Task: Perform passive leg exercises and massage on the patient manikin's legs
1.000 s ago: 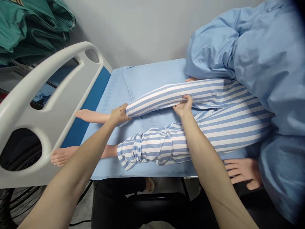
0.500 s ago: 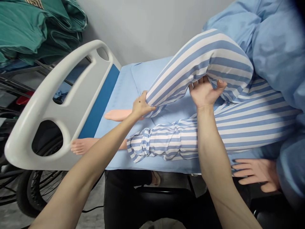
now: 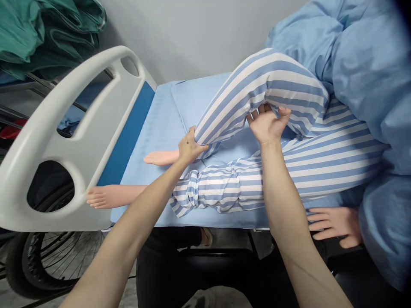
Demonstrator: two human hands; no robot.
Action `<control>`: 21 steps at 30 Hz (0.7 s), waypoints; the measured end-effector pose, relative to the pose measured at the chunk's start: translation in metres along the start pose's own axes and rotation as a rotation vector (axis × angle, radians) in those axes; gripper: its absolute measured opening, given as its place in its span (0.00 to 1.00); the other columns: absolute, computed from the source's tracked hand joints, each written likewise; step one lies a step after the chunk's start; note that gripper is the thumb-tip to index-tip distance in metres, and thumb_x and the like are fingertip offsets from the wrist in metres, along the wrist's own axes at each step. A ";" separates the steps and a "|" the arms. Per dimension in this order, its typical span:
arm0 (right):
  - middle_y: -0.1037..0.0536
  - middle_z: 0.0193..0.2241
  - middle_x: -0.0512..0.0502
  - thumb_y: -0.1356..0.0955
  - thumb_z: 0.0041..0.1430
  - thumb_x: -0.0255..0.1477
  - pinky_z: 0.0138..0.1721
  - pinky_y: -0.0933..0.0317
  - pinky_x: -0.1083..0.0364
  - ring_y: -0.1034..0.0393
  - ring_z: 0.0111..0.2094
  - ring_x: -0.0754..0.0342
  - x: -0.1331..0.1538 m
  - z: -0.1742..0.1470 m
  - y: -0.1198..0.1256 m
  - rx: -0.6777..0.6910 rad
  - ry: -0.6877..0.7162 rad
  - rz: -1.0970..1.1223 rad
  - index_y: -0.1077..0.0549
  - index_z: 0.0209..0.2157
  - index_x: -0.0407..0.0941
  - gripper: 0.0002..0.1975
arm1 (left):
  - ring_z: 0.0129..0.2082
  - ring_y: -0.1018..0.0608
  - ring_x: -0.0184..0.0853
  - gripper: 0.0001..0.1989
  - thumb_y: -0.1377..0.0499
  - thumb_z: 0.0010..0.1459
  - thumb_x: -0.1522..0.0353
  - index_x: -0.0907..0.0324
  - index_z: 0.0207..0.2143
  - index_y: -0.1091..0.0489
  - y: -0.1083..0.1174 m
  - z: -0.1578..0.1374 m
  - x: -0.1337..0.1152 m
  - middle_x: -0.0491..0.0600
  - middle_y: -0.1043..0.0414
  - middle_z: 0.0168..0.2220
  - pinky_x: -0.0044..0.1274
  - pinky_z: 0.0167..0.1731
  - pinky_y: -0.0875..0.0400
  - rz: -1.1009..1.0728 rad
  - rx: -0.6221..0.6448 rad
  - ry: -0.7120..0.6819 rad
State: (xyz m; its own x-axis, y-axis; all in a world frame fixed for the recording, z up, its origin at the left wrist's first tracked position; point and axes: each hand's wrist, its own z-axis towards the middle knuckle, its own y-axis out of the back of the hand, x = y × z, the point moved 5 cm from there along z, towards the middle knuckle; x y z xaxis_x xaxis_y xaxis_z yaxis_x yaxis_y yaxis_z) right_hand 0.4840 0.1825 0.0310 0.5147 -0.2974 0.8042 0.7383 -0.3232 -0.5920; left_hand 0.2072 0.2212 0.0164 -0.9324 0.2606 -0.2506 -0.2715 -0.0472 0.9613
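Observation:
A manikin in blue-and-white striped trousers lies on the bed, with its far leg (image 3: pixel 237 96) bent and the knee raised. My left hand (image 3: pixel 190 146) is wrapped round that leg's lower end, just above the bare far foot (image 3: pixel 160 157). Palm up beneath the bent knee, my right hand (image 3: pixel 266 122) bears the leg; its fingertips go out of sight behind the cloth and its thumb stands apart. Nearer to me, the other leg (image 3: pixel 221 188) lies straight on the sheet, trouser cuff bunched, bare near foot (image 3: pixel 112 196) pointing at the footboard.
A white footboard (image 3: pixel 96 90) with cut-out grips closes the bed's left end. Beyond it are green folded cloth (image 3: pixel 48 30) and a wheel (image 3: pixel 54 256). The manikin's hand (image 3: pixel 337 224) sticks out over the near bed edge at the right, below a blue sleeve (image 3: pixel 382 214).
The view has shifted slightly. The bent knee is a little lower, and the far foot lies farther from the footboard. Both my hands keep their places on the leg.

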 end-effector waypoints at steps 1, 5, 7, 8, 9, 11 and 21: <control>0.23 0.39 0.44 0.35 0.53 0.48 0.52 0.38 0.45 0.33 0.53 0.44 0.000 0.000 0.000 0.007 0.002 0.019 0.29 0.34 0.51 0.16 | 0.52 0.26 0.51 0.43 0.38 0.49 0.55 0.54 0.65 0.49 0.004 0.001 0.002 0.53 0.28 0.53 0.35 0.47 0.30 0.018 0.008 -0.010; 0.23 0.39 0.47 0.38 0.54 0.47 0.49 0.35 0.46 0.31 0.50 0.47 -0.003 -0.003 -0.002 0.014 -0.018 0.145 0.29 0.32 0.50 0.16 | 0.54 0.27 0.51 0.43 0.38 0.49 0.57 0.56 0.65 0.49 0.023 0.004 0.015 0.56 0.30 0.55 0.34 0.50 0.33 0.095 0.030 -0.060; 0.23 0.37 0.47 0.38 0.55 0.45 0.47 0.33 0.47 0.30 0.48 0.48 -0.008 -0.003 -0.001 -0.037 -0.066 0.142 0.30 0.30 0.49 0.15 | 0.55 0.28 0.52 0.43 0.39 0.50 0.57 0.57 0.66 0.50 0.033 0.004 0.027 0.57 0.31 0.56 0.33 0.51 0.34 0.135 0.036 -0.080; 0.23 0.35 0.46 0.38 0.55 0.44 0.46 0.33 0.47 0.29 0.46 0.48 -0.012 -0.003 0.000 -0.067 -0.098 0.138 0.31 0.29 0.49 0.14 | 0.55 0.28 0.52 0.43 0.39 0.50 0.58 0.58 0.66 0.50 0.037 0.004 0.034 0.57 0.31 0.56 0.33 0.51 0.35 0.156 0.044 -0.086; 0.23 0.33 0.46 0.37 0.55 0.43 0.45 0.32 0.48 0.28 0.45 0.48 -0.017 -0.003 0.000 -0.091 -0.133 0.149 0.31 0.29 0.49 0.13 | 0.55 0.28 0.52 0.43 0.39 0.50 0.58 0.58 0.66 0.50 0.041 0.004 0.042 0.57 0.32 0.56 0.33 0.51 0.36 0.178 0.057 -0.091; 0.24 0.30 0.47 0.36 0.53 0.39 0.43 0.30 0.49 0.27 0.40 0.49 -0.032 -0.002 0.001 -0.117 -0.216 0.228 0.32 0.28 0.48 0.09 | 0.54 0.28 0.51 0.41 0.39 0.50 0.59 0.58 0.65 0.48 0.047 0.003 0.057 0.57 0.32 0.57 0.33 0.51 0.36 0.222 0.087 -0.104; 0.24 0.27 0.50 0.39 0.33 0.18 0.33 0.26 0.53 0.25 0.32 0.53 -0.089 -0.007 0.033 -0.327 -0.580 0.150 0.34 0.29 0.46 0.16 | 0.51 0.27 0.51 0.33 0.40 0.51 0.63 0.59 0.59 0.41 0.006 -0.010 0.095 0.59 0.29 0.52 0.36 0.50 0.39 0.365 0.146 -0.083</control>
State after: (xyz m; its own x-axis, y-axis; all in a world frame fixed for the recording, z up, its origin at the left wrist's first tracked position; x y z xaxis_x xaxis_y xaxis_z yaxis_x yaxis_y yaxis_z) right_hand 0.4602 0.1921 -0.0604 0.8191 0.1401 0.5563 0.5177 -0.5982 -0.6117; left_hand 0.1148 0.2356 -0.0028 -0.9372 0.3293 0.1152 0.1168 -0.0151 0.9930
